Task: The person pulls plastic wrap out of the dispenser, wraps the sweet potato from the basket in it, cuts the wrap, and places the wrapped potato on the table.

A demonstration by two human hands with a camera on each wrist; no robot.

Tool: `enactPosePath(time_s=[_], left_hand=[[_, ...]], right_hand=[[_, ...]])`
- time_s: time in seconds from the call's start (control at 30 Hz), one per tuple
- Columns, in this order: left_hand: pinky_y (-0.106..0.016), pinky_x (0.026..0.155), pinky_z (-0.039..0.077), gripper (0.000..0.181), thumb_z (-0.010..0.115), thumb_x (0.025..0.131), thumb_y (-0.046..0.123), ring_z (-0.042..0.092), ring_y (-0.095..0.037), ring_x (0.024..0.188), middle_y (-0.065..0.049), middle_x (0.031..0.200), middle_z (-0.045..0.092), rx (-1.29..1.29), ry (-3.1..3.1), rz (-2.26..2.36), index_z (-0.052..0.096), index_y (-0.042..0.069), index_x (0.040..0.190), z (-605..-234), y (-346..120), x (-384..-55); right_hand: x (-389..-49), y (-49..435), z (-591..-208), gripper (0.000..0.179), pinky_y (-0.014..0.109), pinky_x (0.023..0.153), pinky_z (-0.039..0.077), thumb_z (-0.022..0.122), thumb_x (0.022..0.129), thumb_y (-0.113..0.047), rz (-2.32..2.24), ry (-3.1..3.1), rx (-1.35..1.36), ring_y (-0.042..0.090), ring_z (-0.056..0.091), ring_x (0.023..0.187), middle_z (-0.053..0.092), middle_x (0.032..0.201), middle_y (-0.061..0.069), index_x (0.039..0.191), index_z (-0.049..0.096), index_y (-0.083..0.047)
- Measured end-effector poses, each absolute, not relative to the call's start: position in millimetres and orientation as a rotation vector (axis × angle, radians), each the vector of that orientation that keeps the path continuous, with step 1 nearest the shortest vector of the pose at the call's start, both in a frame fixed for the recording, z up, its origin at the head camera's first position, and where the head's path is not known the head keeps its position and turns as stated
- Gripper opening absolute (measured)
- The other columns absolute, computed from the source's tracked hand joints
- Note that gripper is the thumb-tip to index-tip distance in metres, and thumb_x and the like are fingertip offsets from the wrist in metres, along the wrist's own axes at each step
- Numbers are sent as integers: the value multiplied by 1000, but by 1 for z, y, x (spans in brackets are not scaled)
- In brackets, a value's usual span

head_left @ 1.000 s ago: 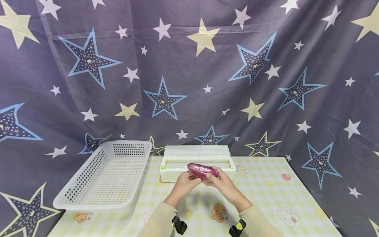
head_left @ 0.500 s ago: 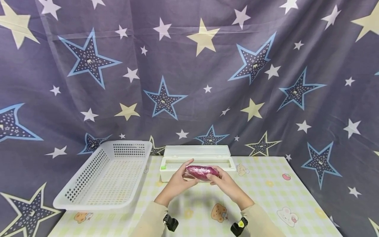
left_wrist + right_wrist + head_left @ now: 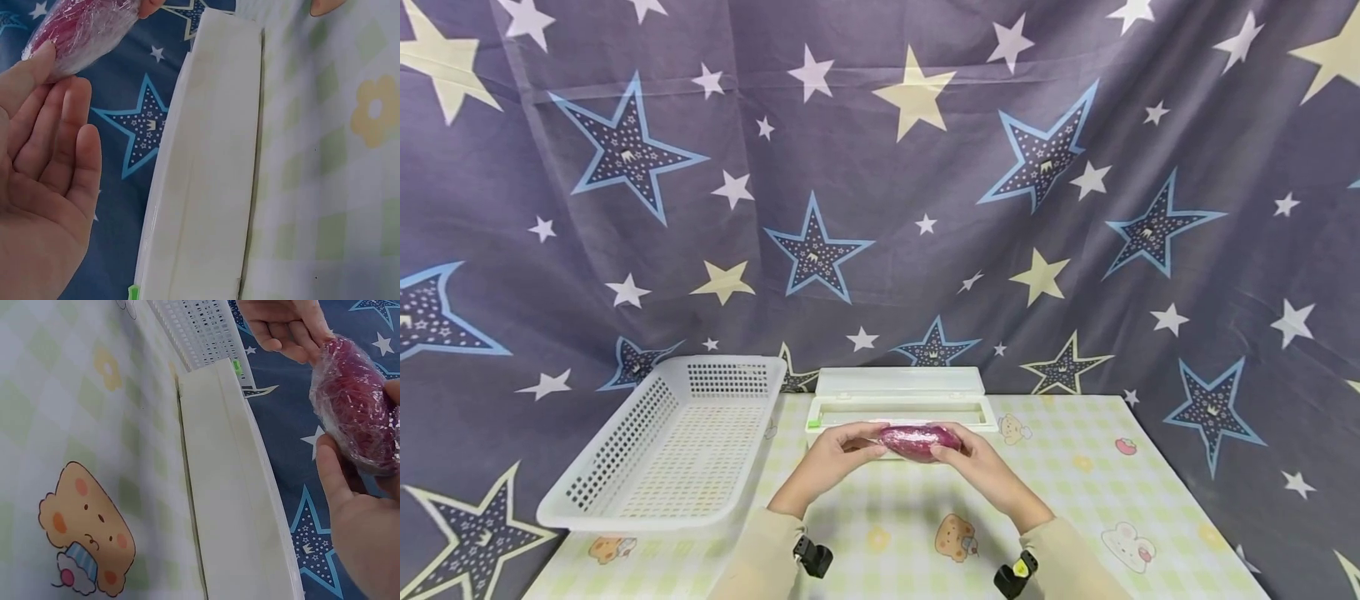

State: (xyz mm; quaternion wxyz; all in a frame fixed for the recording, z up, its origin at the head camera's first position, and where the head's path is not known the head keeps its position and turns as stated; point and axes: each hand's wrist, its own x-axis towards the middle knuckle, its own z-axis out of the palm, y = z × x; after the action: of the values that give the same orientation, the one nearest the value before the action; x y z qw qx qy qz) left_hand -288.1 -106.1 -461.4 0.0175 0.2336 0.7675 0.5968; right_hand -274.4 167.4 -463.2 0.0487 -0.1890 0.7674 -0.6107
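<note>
A purple oblong vegetable (image 3: 917,442) wrapped in shiny clear film is held level between both hands, above the table. My left hand (image 3: 826,463) pinches its left end with thumb and fingertips; the left wrist view shows the other fingers (image 3: 57,144) relaxed below it. My right hand (image 3: 983,468) grips the other end, its thumb on the near side. Crumpled film folds cover the vegetable (image 3: 353,400) in the right wrist view. Just behind the hands stands a white cling film dispenser (image 3: 898,382), lid raised, with a green slider (image 3: 814,423) at its left end.
To the left sits a white perforated plastic basket (image 3: 655,524). A green checked cloth (image 3: 1067,508) with cartoon prints covers the table. Behind it hangs a dark curtain (image 3: 865,250) with stars.
The left hand opened around the vegetable's left end, shifted left and now pinches its tip. The vegetable has turned from slanted to level and dropped slightly; the right hand has kept its grip.
</note>
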Motion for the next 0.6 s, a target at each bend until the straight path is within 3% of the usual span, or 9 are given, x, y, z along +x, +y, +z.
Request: enactPosePath(time_s=[0.17, 0.6], left_hand=[[-28, 85, 56, 37, 76, 90, 18, 70, -19, 95, -10, 109, 73, 737, 2419, 1853, 70, 4, 124, -463, -103, -289], [-30, 79, 58, 42, 80, 87, 26, 69, -16, 89, 0, 103, 72, 812, 2494, 1728, 70, 17, 127, -471, -99, -287]], right_hand=[[-275, 169, -465, 55, 30, 94, 50, 67, 98, -27, -1894, 2337, -513, 24, 60, 113, 58, 133, 16, 146, 51, -8], [-272, 178, -467, 48, 30, 88, 54, 72, 95, -23, -1873, 2361, -519, 22, 63, 104, 66, 120, 13, 136, 57, -3]])
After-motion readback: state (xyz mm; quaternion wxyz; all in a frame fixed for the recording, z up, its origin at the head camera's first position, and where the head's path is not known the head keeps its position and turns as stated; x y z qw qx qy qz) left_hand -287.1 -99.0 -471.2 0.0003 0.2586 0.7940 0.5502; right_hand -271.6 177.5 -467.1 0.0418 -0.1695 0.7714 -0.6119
